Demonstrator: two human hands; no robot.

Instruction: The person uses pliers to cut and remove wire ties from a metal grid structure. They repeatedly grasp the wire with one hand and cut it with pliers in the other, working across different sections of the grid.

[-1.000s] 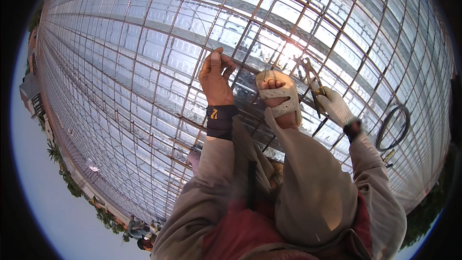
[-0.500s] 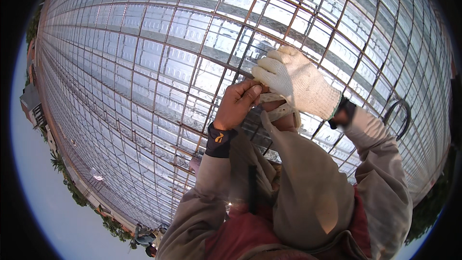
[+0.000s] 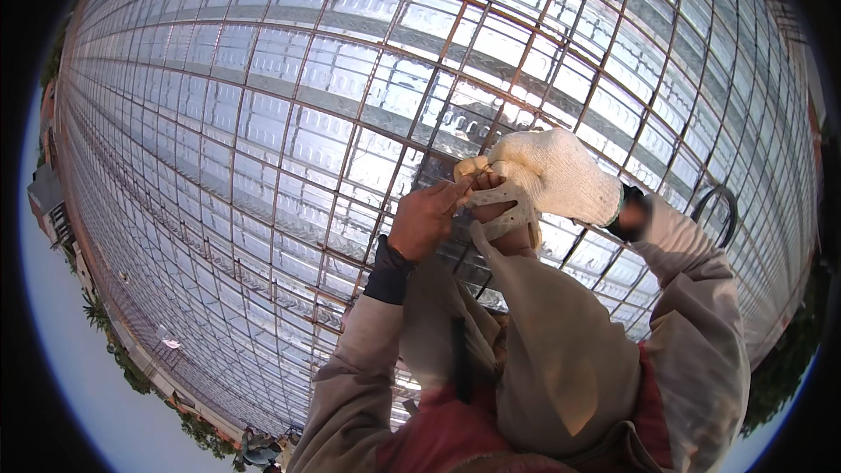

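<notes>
My bare left hand, with a dark band at the wrist, has its thumb and fingers pinched together at a crossing of the steel rebar mesh. Against its fingertips is my right hand in a white knitted glove, its fingers curled closed. What lies between the fingers is too small to make out. Just below the hands, a foot in a pale strapped sandal rests on the mesh, partly covered by the glove and a brown trouser leg.
Shiny ribbed metal decking lies under the rebar mesh. A dark curved loop stands at the right, near my right forearm. At the lower left edge another person is partly visible. Trees and a building line the far left.
My right hand has come down and its spread fingers have curled into a closed grip beside the left. My left hand has shifted slightly and stays pinched.
</notes>
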